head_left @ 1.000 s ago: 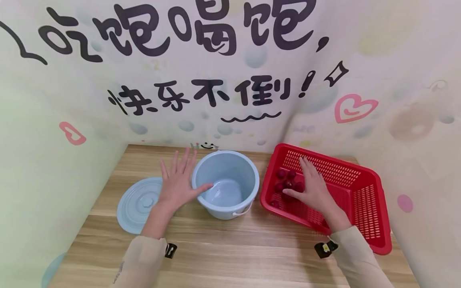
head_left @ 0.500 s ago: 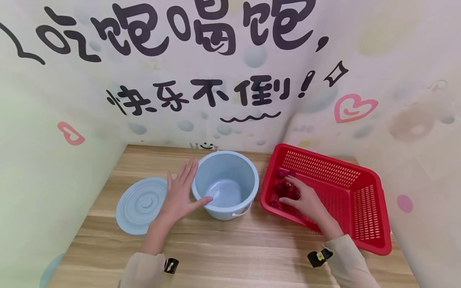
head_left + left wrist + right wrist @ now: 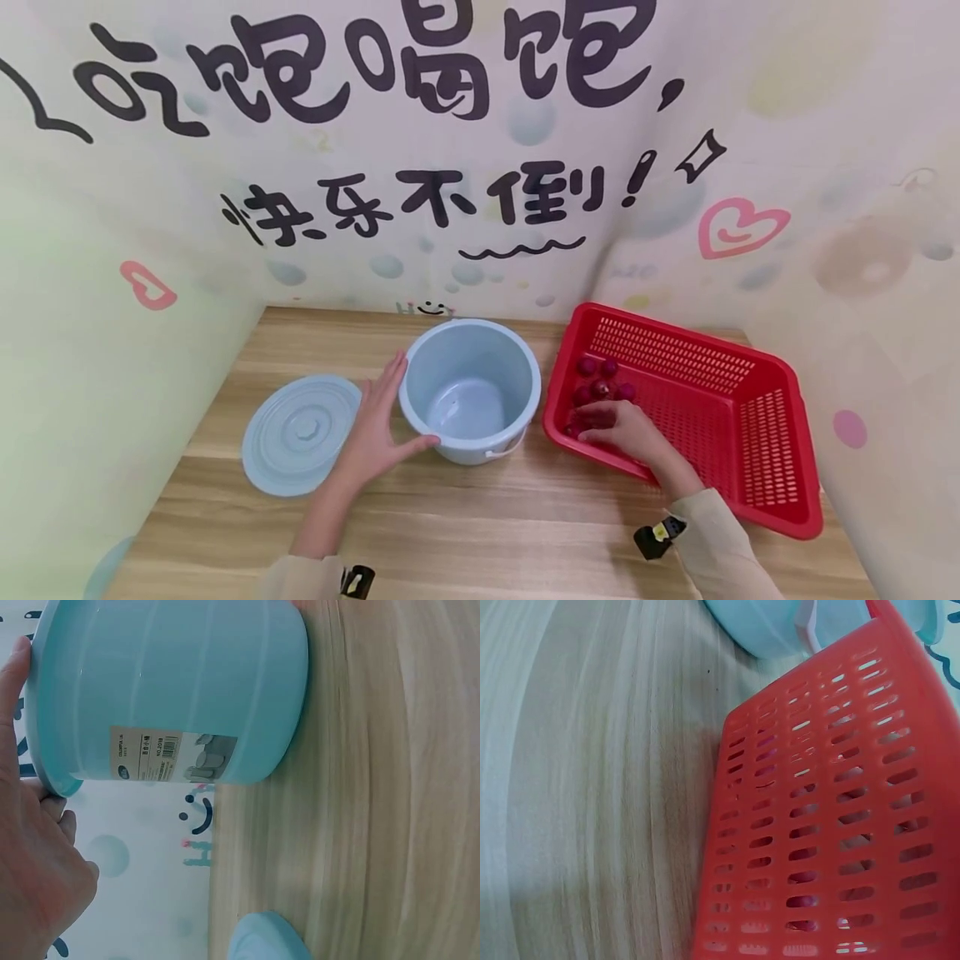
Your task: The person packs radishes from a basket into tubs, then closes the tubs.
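My left hand (image 3: 372, 437) is at the left side of a light-blue plastic bucket (image 3: 470, 447), its fingers extended along the rim and the thumb at the near edge. The left wrist view shows a paper label (image 3: 169, 754) on the bucket's side. Inside a red slotted basket (image 3: 780, 375), my right hand (image 3: 628, 429) reaches down with bent fingers at the near left corner. Several small, round, dark-red pieces (image 3: 587, 367), perhaps fruit, lie there. One sits between thumb and fingers, mostly hidden; whether it is gripped is unclear. The basket wall (image 3: 817, 825) mostly hides this hand in the right wrist view.
A round light-blue lid (image 3: 300, 433) lies flat on the wooden table (image 3: 510, 533), left of the bucket. The bucket's handle (image 3: 506, 447) hangs at the front right. A wall (image 3: 435, 250) with large black lettering stands right behind the table.
My right hand has moved left and toward me inside the basket, and its fingers have bent more. My left hand has come down and closer to the bucket's rim.
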Available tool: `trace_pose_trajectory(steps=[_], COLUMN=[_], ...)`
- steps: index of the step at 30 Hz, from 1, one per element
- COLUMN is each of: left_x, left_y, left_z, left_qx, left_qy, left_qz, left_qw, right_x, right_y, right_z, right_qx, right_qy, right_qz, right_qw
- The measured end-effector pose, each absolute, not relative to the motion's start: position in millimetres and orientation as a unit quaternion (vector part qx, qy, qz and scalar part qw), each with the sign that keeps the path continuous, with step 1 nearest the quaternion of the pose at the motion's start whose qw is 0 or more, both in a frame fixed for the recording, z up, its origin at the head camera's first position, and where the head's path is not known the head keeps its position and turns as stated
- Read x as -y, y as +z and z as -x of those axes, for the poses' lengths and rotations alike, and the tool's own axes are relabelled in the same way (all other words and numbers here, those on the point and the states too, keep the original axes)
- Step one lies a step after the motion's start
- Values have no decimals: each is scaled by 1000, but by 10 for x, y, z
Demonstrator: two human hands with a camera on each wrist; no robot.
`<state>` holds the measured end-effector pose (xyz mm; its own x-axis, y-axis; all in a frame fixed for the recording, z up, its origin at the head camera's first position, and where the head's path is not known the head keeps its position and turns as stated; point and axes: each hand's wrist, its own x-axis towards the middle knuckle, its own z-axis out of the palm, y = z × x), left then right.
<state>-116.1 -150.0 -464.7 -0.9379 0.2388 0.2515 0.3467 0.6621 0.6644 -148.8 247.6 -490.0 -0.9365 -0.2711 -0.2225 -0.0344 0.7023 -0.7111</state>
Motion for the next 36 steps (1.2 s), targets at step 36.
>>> trace_pose_trajectory(steps=[36], left_x=[1384], left_y=[-4730], left_z=[1016], left_qx=[874], left_qy=[-456], left_qz=[137], left_qw=[92], right_x=[-2473], right_y=[-4980], right_z=[1559], right_qx=[-871], right_qy=[-428], right_qz=[120], right_qw=[208])
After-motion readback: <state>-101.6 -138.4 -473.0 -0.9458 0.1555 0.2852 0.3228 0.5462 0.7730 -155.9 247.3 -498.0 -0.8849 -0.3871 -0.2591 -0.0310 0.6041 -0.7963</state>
